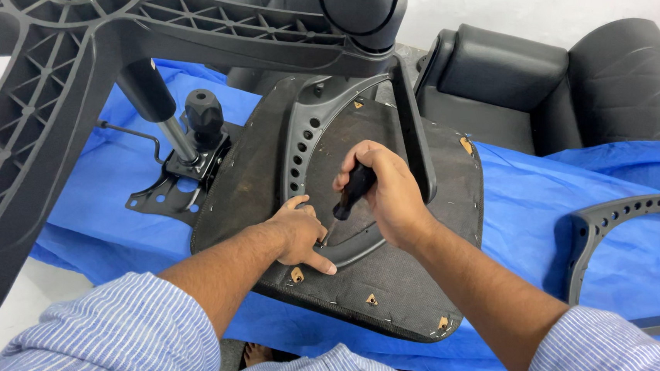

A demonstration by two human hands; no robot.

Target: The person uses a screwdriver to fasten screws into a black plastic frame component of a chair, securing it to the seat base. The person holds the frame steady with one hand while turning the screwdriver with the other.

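**Screwdriver at the armrest bracket**

The right hand (387, 193) is fisted round a black screwdriver (353, 191), tip down just beside the left fingers. The left hand (299, 237) lies flat, holding nothing, pressing the armrest (306, 141) against the upturned seat (416, 284) beneath both hands.

You can count two plastic armrests: one armrest (325, 142) on the upturned seat (431, 293), one second armrest (622, 221) right of the seat. One screwdriver (353, 191), one chair base (84, 52).

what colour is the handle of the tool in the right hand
Black; the tool handle is gripped in the right hand, seen clearly in the head view.
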